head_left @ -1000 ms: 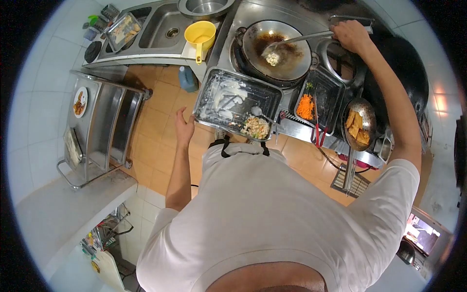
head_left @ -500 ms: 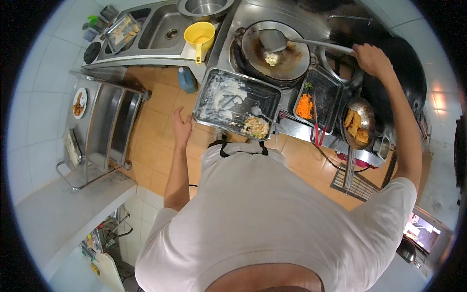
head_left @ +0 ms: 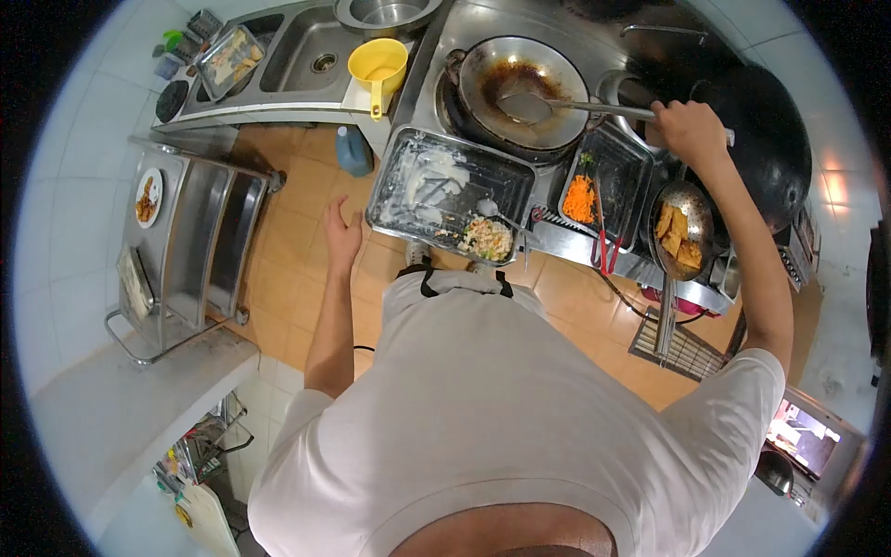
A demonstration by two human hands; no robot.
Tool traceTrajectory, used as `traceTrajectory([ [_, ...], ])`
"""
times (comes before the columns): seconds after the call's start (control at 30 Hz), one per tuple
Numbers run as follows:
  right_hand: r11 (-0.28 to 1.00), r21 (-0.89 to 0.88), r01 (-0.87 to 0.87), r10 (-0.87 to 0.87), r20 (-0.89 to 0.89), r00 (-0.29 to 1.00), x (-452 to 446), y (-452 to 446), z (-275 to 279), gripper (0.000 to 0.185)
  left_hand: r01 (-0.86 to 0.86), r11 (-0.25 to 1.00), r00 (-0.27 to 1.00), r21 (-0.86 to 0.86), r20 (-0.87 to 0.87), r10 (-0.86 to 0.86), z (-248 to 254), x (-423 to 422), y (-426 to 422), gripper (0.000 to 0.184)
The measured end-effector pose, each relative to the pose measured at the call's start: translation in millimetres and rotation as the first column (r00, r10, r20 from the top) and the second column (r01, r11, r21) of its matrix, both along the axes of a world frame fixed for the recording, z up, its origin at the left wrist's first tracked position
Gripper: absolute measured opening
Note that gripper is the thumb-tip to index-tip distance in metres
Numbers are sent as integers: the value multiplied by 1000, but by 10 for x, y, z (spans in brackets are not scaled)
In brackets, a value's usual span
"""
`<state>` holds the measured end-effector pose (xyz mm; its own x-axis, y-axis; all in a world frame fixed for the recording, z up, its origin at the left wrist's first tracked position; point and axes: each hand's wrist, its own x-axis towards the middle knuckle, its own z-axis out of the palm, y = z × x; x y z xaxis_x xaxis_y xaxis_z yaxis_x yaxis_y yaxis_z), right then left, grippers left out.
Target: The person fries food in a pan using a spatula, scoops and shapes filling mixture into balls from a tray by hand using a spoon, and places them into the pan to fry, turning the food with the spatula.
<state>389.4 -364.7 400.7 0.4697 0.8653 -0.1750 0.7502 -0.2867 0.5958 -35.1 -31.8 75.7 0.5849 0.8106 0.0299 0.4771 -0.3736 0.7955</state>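
Note:
My right hand (head_left: 691, 136) is wrapped round the handle of a long metal spatula (head_left: 527, 107), whose flat blade rests inside the wok (head_left: 561, 79). Brown residue marks the wok's bottom, and the pale lump of food is not visible, perhaps hidden by the blade. My left hand (head_left: 342, 234) hangs empty with its fingers apart, just left of a large metal tray (head_left: 501, 176). That tray holds white smears, a spoon and a heap of mixed rice (head_left: 486, 239).
Right of the wok, a smaller tray (head_left: 622, 176) holds shredded carrot (head_left: 580, 199) and red-handled tongs (head_left: 605, 252). A strainer (head_left: 691, 206) with fried pieces lies beside it. Further left are a yellow dipper (head_left: 378, 65), a sink (head_left: 311, 51) and a metal cart (head_left: 190, 232).
The spatula has moved about in the wok, its blade now lower over the wok's middle. My right hand has shifted down from its first position. The pale lump is no longer visible.

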Motion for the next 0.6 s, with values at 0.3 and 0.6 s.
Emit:
traceTrajectory([
  [0.3,999,38,3,-6,87,996,-270,293,93,16,49,999,999,11,6,-50,95,28,-49,41],
  [0.6,998,42,-37,34,66,997,-332,556,208,13,19,998,999,-61,27,-17,65,-21,-39,43],
])
